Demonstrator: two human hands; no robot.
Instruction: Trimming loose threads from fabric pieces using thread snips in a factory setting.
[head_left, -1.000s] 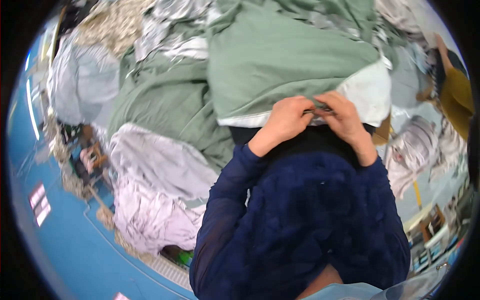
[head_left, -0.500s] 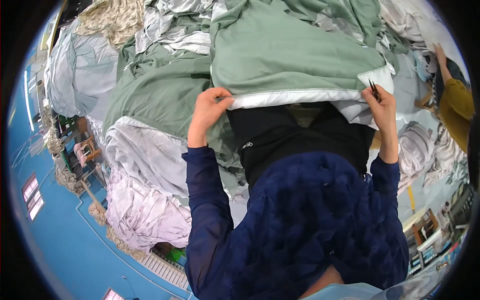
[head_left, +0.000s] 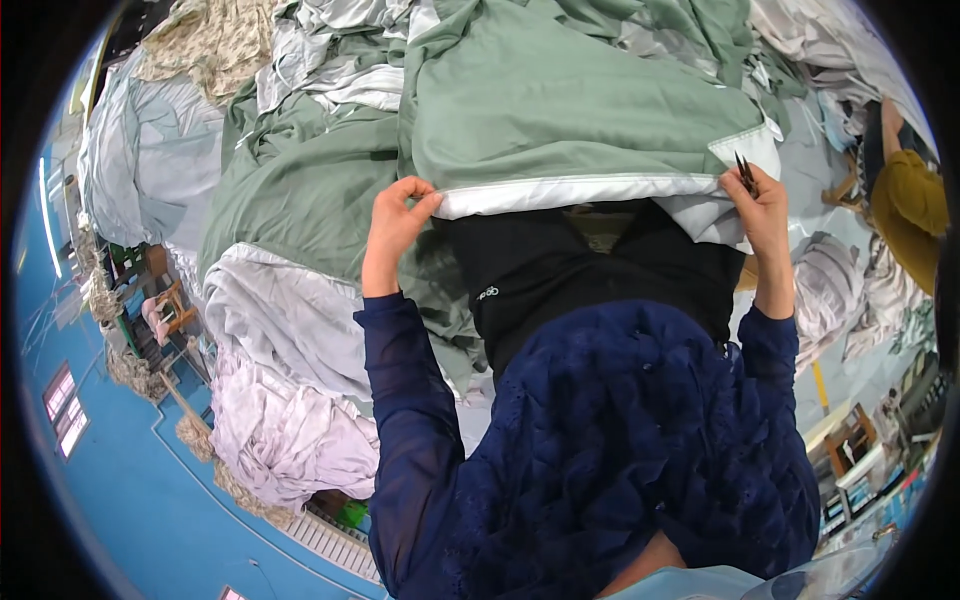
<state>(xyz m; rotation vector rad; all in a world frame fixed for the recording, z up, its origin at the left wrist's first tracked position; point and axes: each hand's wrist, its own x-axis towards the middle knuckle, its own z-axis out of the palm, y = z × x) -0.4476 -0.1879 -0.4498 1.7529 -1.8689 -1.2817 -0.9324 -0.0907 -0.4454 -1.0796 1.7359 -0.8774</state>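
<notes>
A large sage-green cloth (head_left: 570, 110) with a white hem (head_left: 570, 190) lies across in front of me, its hem stretched sideways above my lap. My left hand (head_left: 397, 225) pinches the hem's left end between thumb and fingers. At the right end, my right hand (head_left: 762, 212) is closed on the hem near a folded white corner (head_left: 752, 150). A small pair of dark, pointed thread snips (head_left: 745, 174) is also in my right hand, blades sticking up past the fingers; its handles are hidden.
More green fabric (head_left: 300, 190) is heaped at the left, beside grey cloth (head_left: 285, 310) and pale pink cloth (head_left: 290, 430). Another person's mustard sleeve (head_left: 908, 215) shows at the far right, near crumpled pale cloth (head_left: 828, 290). A blue floor (head_left: 190, 500) stretches lower left.
My left hand has shifted slightly left, and the hem now spans a bit wider. My right hand has stayed nearly in place. At the right, the other person's arm has moved.
</notes>
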